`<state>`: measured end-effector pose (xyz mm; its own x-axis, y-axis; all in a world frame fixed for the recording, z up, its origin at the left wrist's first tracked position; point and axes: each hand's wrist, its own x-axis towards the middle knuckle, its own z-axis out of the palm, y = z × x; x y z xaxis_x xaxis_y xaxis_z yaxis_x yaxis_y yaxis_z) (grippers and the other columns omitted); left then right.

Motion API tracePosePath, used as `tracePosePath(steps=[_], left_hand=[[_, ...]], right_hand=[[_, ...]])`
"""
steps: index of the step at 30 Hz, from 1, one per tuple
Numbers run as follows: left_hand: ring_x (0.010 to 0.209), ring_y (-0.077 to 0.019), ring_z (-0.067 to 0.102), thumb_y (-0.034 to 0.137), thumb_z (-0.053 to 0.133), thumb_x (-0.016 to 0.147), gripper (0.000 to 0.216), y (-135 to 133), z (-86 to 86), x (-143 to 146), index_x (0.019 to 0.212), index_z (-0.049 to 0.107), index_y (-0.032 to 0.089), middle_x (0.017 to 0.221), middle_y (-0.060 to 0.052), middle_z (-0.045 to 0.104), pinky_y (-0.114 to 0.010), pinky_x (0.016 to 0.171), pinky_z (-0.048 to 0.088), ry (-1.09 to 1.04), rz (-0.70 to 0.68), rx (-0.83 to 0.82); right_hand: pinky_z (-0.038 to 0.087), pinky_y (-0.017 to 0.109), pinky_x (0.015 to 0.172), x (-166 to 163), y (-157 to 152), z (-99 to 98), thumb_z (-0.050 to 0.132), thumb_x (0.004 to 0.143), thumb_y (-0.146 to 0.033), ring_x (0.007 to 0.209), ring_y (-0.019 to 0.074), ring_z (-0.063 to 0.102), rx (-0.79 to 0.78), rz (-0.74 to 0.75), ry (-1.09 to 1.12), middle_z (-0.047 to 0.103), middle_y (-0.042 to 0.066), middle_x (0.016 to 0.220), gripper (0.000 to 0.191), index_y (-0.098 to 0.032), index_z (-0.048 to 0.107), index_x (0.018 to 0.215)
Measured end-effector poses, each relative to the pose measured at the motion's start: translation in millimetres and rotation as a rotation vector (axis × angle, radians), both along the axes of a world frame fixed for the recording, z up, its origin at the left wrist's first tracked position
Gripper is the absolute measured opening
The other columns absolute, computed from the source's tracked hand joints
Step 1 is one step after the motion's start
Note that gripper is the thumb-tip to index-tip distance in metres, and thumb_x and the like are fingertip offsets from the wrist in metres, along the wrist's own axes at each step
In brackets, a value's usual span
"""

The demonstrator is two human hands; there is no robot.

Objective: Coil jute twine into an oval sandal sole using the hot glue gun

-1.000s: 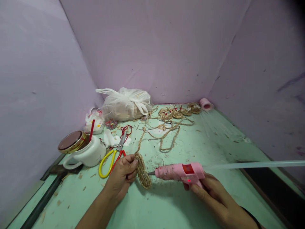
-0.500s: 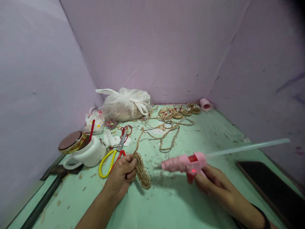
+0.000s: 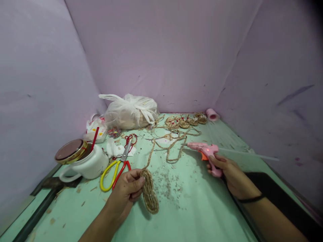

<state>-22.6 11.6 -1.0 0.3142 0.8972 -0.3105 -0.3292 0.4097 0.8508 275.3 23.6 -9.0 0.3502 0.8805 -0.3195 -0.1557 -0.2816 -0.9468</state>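
Between the thumb and fingers of my left hand (image 3: pixel 130 188) is the upper end of a coiled oval of braided jute cord (image 3: pixel 150 193). From its top a loose tail of braid (image 3: pixel 151 154) runs away over the table toward more loops of cord (image 3: pixel 174 153). My right hand (image 3: pixel 228 171) is wrapped round the handle of a pink glue gun (image 3: pixel 204 149). Its nozzle points left, a small light glows on its side, and a long clear glue stick (image 3: pixel 248 154) sticks out behind. Scissors (image 3: pixel 121 168) with yellow and red handles lie just beyond my left hand.
On the left stand a white mug (image 3: pixel 93 164) with a lidded jar and a hammer (image 3: pixel 37 208). At the back are a white plastic bag (image 3: pixel 131 112), beaded jute pieces (image 3: pixel 184 121) and a pink spool (image 3: pixel 212 115). A dark flat object (image 3: pixel 272 191) lies right.
My right hand has carried the glue gun away from the jute coil, farther back over the table. My left hand keeps its hold on the coil, which sits slightly lower in view.
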Motion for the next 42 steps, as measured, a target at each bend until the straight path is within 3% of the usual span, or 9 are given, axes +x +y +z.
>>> tracePosePath(steps=[11, 19, 24, 27, 29, 33, 36, 38, 42], left_hand=[[0.038, 0.0022, 0.026, 0.033, 0.084, 0.053, 0.036, -5.0, 15.6, -6.4, 0.074, 0.066, 0.011, 0.054, 0.006, 0.048, -0.014, 0.038, 0.014, -0.097, 0.307, 0.120], [0.039, 0.0018, 0.025, 0.033, 0.084, 0.053, 0.033, -5.7, 18.0, -5.1, 0.071, 0.067, 0.011, 0.054, 0.005, 0.048, -0.015, 0.038, 0.013, -0.089, 0.200, 0.099], [0.039, 0.0011, 0.022, 0.036, 0.082, 0.054, 0.033, -7.5, 13.9, -2.5, 0.070, 0.068, 0.011, 0.055, 0.004, 0.049, -0.016, 0.038, 0.011, -0.044, 0.122, 0.103], [0.039, 0.0000, 0.024, 0.038, 0.083, 0.053, 0.035, -10.1, 7.4, 1.2, 0.068, 0.068, 0.011, 0.051, 0.004, 0.049, -0.017, 0.039, 0.013, -0.007, 0.036, 0.054], [0.043, -0.0022, 0.032, 0.038, 0.083, 0.053, 0.035, -11.7, 3.2, 3.6, 0.070, 0.069, 0.011, 0.053, 0.001, 0.054, -0.017, 0.042, 0.020, 0.013, -0.004, 0.025], [0.056, -0.0094, 0.051, 0.036, 0.083, 0.054, 0.035, -12.5, 0.6, 4.9, 0.074, 0.070, 0.011, 0.063, -0.004, 0.062, -0.019, 0.053, 0.035, 0.012, -0.016, 0.012], [0.055, -0.0092, 0.051, 0.035, 0.082, 0.054, 0.031, -11.5, 3.2, 3.5, 0.071, 0.070, 0.012, 0.061, -0.002, 0.061, -0.019, 0.054, 0.036, -0.005, 0.007, 0.026], [0.053, -0.0081, 0.049, 0.035, 0.082, 0.055, 0.030, -10.5, 4.5, 2.0, 0.068, 0.069, 0.012, 0.059, -0.001, 0.060, -0.018, 0.051, 0.034, -0.004, 0.028, 0.036], [0.049, -0.0074, 0.047, 0.035, 0.082, 0.054, 0.031, -8.1, 3.1, -0.5, 0.067, 0.068, 0.011, 0.057, -0.001, 0.059, -0.018, 0.048, 0.032, 0.000, 0.024, 0.035]], right_hand=[[0.046, 0.018, 0.036, 15.9, 3.2, 6.1, 0.061, 0.075, -0.010, 0.043, 0.0115, 0.057, -0.159, -0.032, -0.088, 0.063, 0.004, 0.055, 0.010, -0.012, 0.064, 0.067], [0.053, 0.027, 0.049, 21.2, 29.7, 2.2, 0.061, 0.073, -0.022, 0.051, 0.0171, 0.062, -0.093, -0.080, -0.361, 0.064, 0.005, 0.053, 0.015, -0.018, 0.061, 0.058], [0.050, 0.038, 0.056, 14.6, 36.2, 20.8, 0.069, 0.064, -0.030, 0.067, 0.0316, 0.065, -0.055, -0.060, -0.726, 0.051, 0.005, 0.037, 0.024, -0.021, 0.059, 0.044], [0.048, 0.046, 0.072, -2.4, 28.6, 42.7, 0.065, 0.068, -0.034, 0.089, 0.0361, 0.062, 0.105, -0.024, -0.893, 0.067, 0.011, 0.067, 0.014, -0.021, 0.069, 0.066], [0.047, 0.047, 0.083, -23.5, 25.4, 57.8, 0.053, 0.079, -0.036, 0.097, 0.0316, 0.061, 0.470, 0.192, -0.985, 0.068, 0.015, 0.102, 0.028, -0.018, 0.069, 0.093], [0.033, 0.043, 0.105, -75.0, 30.6, 82.9, 0.040, 0.091, -0.029, 0.124, 0.0226, 0.045, 0.899, 0.707, -1.026, 0.062, 0.010, 0.121, 0.031, -0.020, 0.063, 0.110], [0.026, 0.048, 0.107, -103.3, 41.9, 96.1, 0.038, 0.095, -0.027, 0.135, 0.0249, 0.030, 0.981, 1.075, -1.102, 0.062, 0.008, 0.124, 0.034, -0.018, 0.058, 0.120], [0.020, 0.053, 0.108, -112.6, 49.2, 103.2, 0.038, 0.095, -0.027, 0.132, 0.0268, 0.035, 0.977, 1.220, -1.197, 0.068, 0.008, 0.112, 0.033, -0.017, 0.063, 0.114], [0.020, 0.050, 0.107, -111.1, 53.7, 112.6, 0.048, 0.091, -0.030, 0.086, 0.0213, 0.063, 0.962, 1.295, -1.407, 0.069, 0.004, 0.066, 0.033, -0.018, 0.071, 0.071]])
